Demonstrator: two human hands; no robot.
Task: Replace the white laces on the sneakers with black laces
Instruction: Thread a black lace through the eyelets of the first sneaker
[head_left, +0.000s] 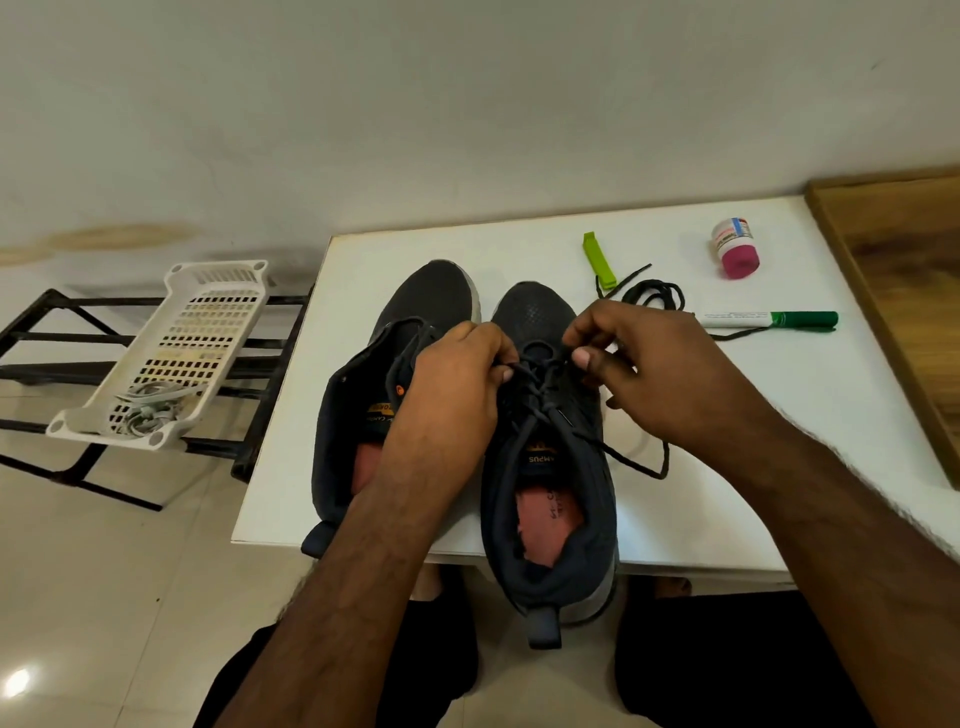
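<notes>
Right-hand sneaker (550, 441), toe away from the person, heel over the table (727, 467) edge; black lace (540, 402) partly threaded, crossing side to side over the tongue. Left hand (457, 379) and right hand (639, 364), fingers curled, each pinch a strand of it from opposite sides, the free end trailing right, nearer the right hand. Left-hand sneaker (363, 415) unlaced; spare lace (652, 293) coiled beyond; white laces (148, 410) in the basket (218, 291).

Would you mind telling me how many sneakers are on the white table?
2: the unlaced dark mesh sneaker lies left, and the dark sneaker being laced lies right, beneath both hands.
</notes>
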